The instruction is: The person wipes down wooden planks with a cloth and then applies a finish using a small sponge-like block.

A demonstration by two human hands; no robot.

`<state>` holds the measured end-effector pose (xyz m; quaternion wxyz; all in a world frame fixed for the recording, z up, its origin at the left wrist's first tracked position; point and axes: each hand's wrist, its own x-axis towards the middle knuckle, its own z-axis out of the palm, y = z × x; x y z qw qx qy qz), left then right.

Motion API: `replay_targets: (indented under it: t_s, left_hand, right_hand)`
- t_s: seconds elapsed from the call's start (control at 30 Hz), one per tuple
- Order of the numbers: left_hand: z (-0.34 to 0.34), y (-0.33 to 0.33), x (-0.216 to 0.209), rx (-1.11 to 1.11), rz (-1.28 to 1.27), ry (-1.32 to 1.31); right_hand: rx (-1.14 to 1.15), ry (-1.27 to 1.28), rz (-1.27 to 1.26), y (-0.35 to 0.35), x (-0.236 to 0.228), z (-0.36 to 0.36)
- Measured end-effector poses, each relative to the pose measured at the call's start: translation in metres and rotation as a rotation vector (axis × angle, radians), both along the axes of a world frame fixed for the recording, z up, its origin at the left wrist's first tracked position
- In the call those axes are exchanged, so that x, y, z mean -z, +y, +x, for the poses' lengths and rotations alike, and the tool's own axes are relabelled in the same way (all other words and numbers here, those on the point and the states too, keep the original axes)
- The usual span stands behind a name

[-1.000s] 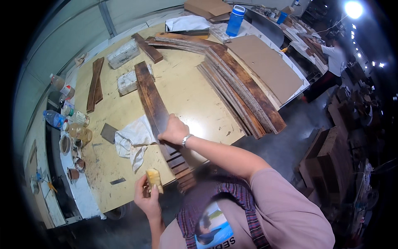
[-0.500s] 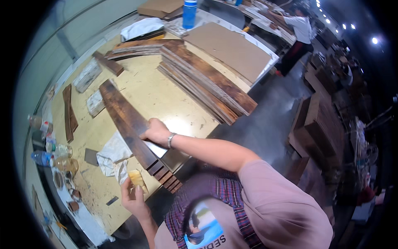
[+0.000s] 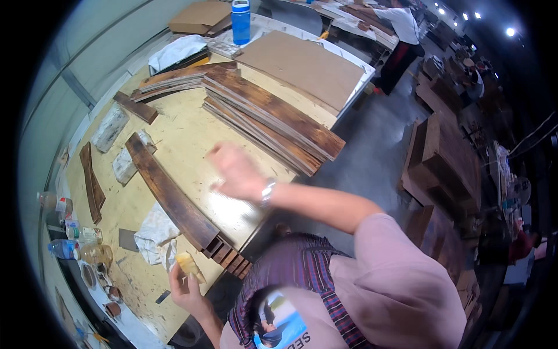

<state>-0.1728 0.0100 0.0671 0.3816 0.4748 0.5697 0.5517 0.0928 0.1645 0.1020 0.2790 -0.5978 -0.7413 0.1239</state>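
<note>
A long, dark-brown, slightly curved wooden board (image 3: 165, 189) lies across the table, its slotted end (image 3: 229, 256) toward me at the table's front edge. Its far end rests by a white-wrapped block (image 3: 125, 166). My left hand (image 3: 189, 291), beside the slotted end, is closed on a yellow sponge (image 3: 189, 264); a bit of white material shows against it. My right hand (image 3: 238, 174) is above the table, right of the board and apart from it. It is blurred, but thumb and fingers stand apart with nothing between them. A crumpled white cloth (image 3: 157, 235) lies left of the board.
Stacked brown boards (image 3: 267, 116) lie on the table's right side, near a large cardboard sheet (image 3: 302, 67) and a blue bottle (image 3: 240, 23). Several bottles (image 3: 93, 254) line the left edge. A person (image 3: 401, 35) works at a far table. Wooden boxes (image 3: 447, 151) stand right on the floor.
My right hand has let go of the board and lifted away to the right. My left hand still holds the sponge. The whole view has shifted slightly.
</note>
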Motion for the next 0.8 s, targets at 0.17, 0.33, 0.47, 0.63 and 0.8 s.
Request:
replay_targets:
  t_s: [0.17, 0.33, 0.47, 0.63, 0.8]
  left_hand:
    - [-0.01, -0.009, 0.009, -0.028, -0.066, 0.015]
    - [-0.002, -0.003, 0.007, 0.028, -0.049, -0.025]
    - [0.005, 0.005, 0.0, 0.075, -0.005, -0.029]
    - [0.011, 0.008, -0.005, 0.11, 0.013, -0.033]
    - [0.003, 0.0, 0.014, 0.036, -0.035, -0.116]
  right_hand:
    - [0.426, -0.397, 0.086, 0.002, -0.04, 0.117]
    - [0.473, -0.335, -0.116, 0.0, -0.033, 0.155]
    - [0.498, -0.274, -0.142, 0.01, -0.025, 0.162]
    - [0.46, -0.148, -0.117, 0.012, -0.019, 0.17]
    - [0.442, 0.125, -0.039, 0.007, -0.019, 0.196]
